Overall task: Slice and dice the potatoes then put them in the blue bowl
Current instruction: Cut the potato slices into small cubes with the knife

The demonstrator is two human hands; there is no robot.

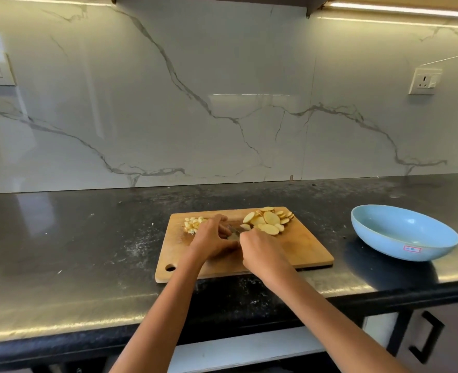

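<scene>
Cabinet front (435, 343): seen at the lower right below the counter edge, fitted with a dark bar handle (426, 337).

Countertop (88, 251): dark, polished, marked with pale specks and smears.

Right hand (260, 251): placed over the middle of the board, fingers curled. A knife (233, 232) is partly seen just beyond it, the blade lying between the two hands; the handle is hidden, and the grip on it is taken from the curl of the fingers only.

Left hand (211, 235): placed on the board just left of the blade, fingers bent downward with the tips on the board. What is pressed beneath them cannot be told, as it is covered by the hand.

Cutting board (303, 254): wooden, rectangular, a hanging hole at its near left corner, laid flat on the countertop.

Diced potato (191, 224): a small heap of pale cubes at the far left of the board, touching the left hand's fingers.

Potato slices (269, 220): a pile of round slices at the far right of the board, overlapped, just beyond the right hand.

Blue bowl (402, 232): set on the countertop to the right of the board, apart from it, with a small sticker on its near wall. No potato is seen inside.

Backsplash (168, 103): white marble-patterned, grey-veined. A wall socket (424, 80) is mounted at its upper right.
</scene>
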